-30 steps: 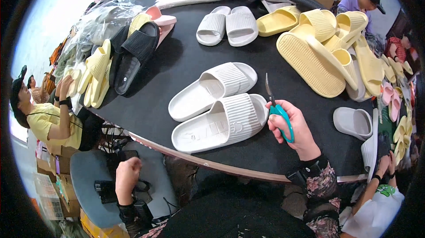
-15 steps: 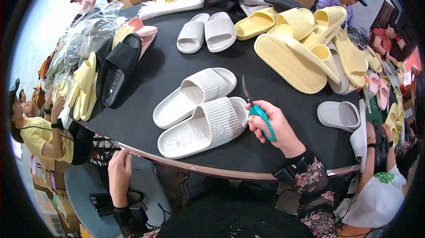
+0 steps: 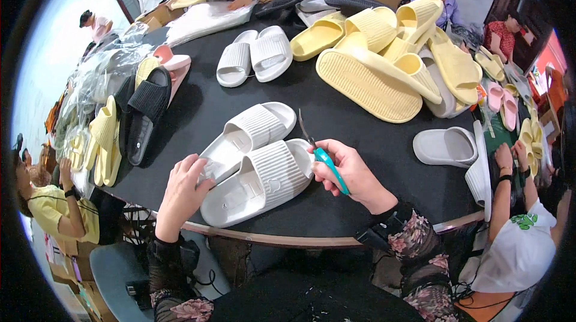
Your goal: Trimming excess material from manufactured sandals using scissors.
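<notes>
Far right: heaped yellow slides [image 3: 367, 85]
Left: black slides [image 3: 147, 103]
Near centre: 2 white slides [image 3: 228, 199], ribbed straps [image 3: 276, 169]
Right hand [image 3: 354, 178]: gripping teal-handled scissors [image 3: 330, 169]
Left hand [image 3: 183, 193]: at heel end, grip unclear

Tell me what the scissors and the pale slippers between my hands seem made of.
Scissors: teal handles probably smooth plastic, from their even colour; slim dark blade apparently metal, from its thinness. Pale slippers: apparently matte moulded foam or soft rubber, as the ribbed straps seem to run seamlessly into soles; which, I can't tell.
</notes>
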The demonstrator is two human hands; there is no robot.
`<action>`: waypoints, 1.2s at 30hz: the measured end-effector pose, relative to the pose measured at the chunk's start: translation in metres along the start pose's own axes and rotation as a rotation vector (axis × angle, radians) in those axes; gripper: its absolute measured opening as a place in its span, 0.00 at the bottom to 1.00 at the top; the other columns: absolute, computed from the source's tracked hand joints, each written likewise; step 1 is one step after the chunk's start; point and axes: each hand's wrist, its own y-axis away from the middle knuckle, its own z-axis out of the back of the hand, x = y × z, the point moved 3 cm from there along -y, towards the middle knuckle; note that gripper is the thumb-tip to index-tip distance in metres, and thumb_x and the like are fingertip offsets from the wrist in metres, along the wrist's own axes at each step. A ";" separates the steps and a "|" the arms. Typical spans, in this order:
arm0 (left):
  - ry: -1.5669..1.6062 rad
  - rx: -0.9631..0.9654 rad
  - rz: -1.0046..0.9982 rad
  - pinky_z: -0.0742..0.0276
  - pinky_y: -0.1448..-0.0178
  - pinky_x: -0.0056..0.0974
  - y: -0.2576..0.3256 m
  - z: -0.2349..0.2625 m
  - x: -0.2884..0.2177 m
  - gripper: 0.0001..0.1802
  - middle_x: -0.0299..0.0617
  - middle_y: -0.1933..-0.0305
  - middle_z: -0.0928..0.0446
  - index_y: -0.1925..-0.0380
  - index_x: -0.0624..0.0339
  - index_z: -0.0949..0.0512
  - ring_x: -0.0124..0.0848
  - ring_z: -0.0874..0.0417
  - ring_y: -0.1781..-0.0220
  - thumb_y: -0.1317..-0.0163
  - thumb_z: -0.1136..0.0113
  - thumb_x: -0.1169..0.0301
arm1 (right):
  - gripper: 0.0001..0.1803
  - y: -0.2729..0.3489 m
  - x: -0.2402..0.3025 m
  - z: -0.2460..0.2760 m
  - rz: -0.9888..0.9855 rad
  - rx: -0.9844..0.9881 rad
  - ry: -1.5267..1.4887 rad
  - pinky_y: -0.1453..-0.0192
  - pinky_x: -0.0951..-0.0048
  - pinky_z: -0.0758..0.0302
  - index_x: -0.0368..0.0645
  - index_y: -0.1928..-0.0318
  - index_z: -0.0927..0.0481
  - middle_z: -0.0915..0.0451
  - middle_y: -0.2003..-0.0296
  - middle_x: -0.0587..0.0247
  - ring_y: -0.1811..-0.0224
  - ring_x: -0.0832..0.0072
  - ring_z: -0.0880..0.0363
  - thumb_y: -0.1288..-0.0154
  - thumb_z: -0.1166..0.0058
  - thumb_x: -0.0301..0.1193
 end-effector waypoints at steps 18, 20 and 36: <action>0.303 0.100 0.233 0.28 0.65 0.38 0.003 -0.013 -0.019 0.22 0.47 0.73 0.27 0.51 0.66 0.28 0.37 0.25 0.72 0.46 0.39 0.70 | 0.23 0.004 0.003 0.002 0.476 -0.284 0.653 0.62 0.73 0.25 0.33 0.48 0.31 0.21 0.67 0.51 0.68 0.69 0.20 0.41 0.41 0.29; 0.400 0.152 0.331 0.28 0.67 0.37 0.008 -0.015 -0.020 0.21 0.46 0.77 0.27 0.52 0.68 0.28 0.36 0.25 0.76 0.45 0.39 0.69 | 0.21 0.005 0.007 0.003 0.510 -0.370 0.695 0.61 0.61 0.24 0.38 0.49 0.30 0.22 0.65 0.42 0.61 0.48 0.21 0.43 0.42 0.26; 0.597 0.107 0.382 0.27 0.67 0.29 0.027 -0.031 -0.017 0.17 0.40 0.73 0.21 0.57 0.72 0.25 0.23 0.23 0.72 0.47 0.42 0.75 | 0.25 -0.010 -0.007 0.014 0.346 -0.217 0.606 0.58 0.78 0.26 0.33 0.46 0.31 0.20 0.64 0.57 0.62 0.84 0.25 0.42 0.39 0.28</action>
